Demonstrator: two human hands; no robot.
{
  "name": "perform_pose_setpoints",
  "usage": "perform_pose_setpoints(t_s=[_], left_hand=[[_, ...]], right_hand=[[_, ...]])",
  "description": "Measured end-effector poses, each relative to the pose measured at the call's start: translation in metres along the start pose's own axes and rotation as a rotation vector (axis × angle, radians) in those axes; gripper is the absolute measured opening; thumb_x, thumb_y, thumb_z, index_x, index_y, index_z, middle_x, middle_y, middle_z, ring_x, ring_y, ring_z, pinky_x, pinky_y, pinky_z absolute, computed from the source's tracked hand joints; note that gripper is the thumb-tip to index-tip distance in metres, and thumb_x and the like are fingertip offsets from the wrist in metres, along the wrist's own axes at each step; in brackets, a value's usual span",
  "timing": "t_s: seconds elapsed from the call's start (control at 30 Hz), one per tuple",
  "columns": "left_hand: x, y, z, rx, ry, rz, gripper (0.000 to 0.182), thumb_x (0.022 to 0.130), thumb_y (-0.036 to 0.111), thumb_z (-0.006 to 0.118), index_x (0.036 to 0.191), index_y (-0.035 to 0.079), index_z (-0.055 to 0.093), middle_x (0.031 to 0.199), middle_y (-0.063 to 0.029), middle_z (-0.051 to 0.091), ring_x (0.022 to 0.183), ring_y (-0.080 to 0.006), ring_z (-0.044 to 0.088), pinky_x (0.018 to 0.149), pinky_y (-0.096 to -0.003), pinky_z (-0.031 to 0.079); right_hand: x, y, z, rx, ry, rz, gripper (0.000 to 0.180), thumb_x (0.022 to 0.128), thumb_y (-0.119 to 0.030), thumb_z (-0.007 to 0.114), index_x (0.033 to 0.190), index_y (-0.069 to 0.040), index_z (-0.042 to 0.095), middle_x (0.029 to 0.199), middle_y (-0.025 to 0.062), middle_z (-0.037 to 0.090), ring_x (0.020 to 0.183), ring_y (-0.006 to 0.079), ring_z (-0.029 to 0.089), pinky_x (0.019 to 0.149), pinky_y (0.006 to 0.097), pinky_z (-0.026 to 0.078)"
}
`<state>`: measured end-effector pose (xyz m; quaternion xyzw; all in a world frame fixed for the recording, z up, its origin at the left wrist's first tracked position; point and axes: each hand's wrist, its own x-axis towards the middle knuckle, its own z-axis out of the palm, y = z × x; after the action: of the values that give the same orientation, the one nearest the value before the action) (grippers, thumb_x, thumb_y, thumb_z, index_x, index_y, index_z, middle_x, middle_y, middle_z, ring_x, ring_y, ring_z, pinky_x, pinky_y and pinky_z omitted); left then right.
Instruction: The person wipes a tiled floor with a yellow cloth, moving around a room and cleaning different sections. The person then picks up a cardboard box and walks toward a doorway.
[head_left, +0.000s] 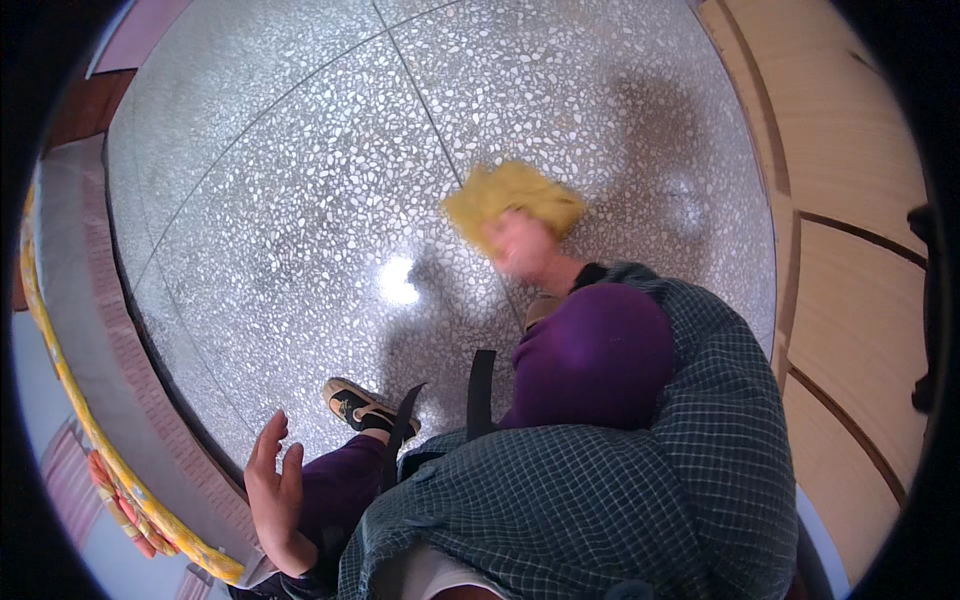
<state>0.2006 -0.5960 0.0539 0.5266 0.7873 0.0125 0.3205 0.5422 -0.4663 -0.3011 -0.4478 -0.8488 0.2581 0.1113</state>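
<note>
A crumpled yellow cloth (517, 191) lies spread against the speckled terrazzo floor (315, 187), near a thin dark floor line. My right hand (519, 244) is on the cloth's lower part, blurred, with the fingers partly hidden, so its exact grip is hard to see. Beside my purple-clad left leg, at the lower left, my left hand (274, 491) is raised with its fingers apart and holds nothing. My bent right knee (596, 356) is close to my right forearm.
Light wooden cabinet fronts (855, 285) line the right side. Along the left runs a low bed or seat with a pale pinkish side cover (142, 322) and yellow edging (82, 420). My left shoe (364, 405) is on the floor; two black straps (481, 390) hang before me.
</note>
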Motion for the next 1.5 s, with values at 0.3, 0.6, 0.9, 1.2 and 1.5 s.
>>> perform_pose_setpoints(t_s=[0.3,0.6,0.9,1.2,1.5], left_hand=[[0.026,-0.001,0.003,-0.009,-0.041,-0.113,0.040,0.086,0.007,0.055,0.125,-0.003,0.052,0.107,-0.0191,0.064,0.100,-0.0240,0.060,0.086,-0.0322,0.047],[0.041,-0.032,0.011,-0.047,-0.080,-0.165,0.038,0.088,0.011,0.055,0.124,-0.002,0.053,0.102,-0.0142,0.066,0.093,-0.0160,0.059,0.081,-0.0284,0.047],[0.029,-0.040,0.018,0.044,-0.098,-0.197,0.040,0.086,0.014,0.058,0.123,-0.001,0.054,0.100,-0.0155,0.067,0.089,-0.0188,0.063,0.077,-0.0291,0.049],[0.051,-0.030,0.027,0.099,-0.138,-0.190,0.039,0.086,0.016,0.058,0.122,0.003,0.056,0.098,-0.0169,0.067,0.087,-0.0221,0.064,0.076,-0.0318,0.050],[0.061,-0.045,0.037,0.170,-0.136,-0.195,0.038,0.085,0.018,0.060,0.120,0.002,0.057,0.094,-0.0160,0.068,0.083,-0.0234,0.065,0.073,-0.0335,0.051]], right_hand=[[-0.033,-0.032,-0.006,-0.056,0.025,-0.421,0.044,0.067,-0.026,0.064,0.109,-0.014,0.059,0.116,0.0118,0.054,0.103,0.0269,0.053,0.088,0.0449,0.037],[-0.057,0.168,-0.113,-0.185,0.476,0.210,0.038,0.065,-0.014,0.059,0.103,-0.012,0.060,0.113,0.0172,0.055,0.100,0.0374,0.052,0.090,0.0534,0.037],[-0.137,0.282,-0.148,-0.389,0.460,1.388,0.052,0.080,-0.029,0.053,0.130,-0.016,0.045,0.128,0.0218,0.042,0.116,0.0432,0.040,0.093,0.0560,0.036],[-0.045,0.169,-0.090,-0.371,0.406,0.816,0.048,0.079,-0.037,0.060,0.123,-0.018,0.052,0.134,0.0238,0.036,0.122,0.0469,0.032,0.091,0.0670,0.029],[0.028,0.340,-0.188,-0.414,0.354,0.699,0.040,0.087,-0.017,0.048,0.126,-0.022,0.051,0.142,0.0181,0.032,0.130,0.0413,0.029,0.097,0.0613,0.032]])
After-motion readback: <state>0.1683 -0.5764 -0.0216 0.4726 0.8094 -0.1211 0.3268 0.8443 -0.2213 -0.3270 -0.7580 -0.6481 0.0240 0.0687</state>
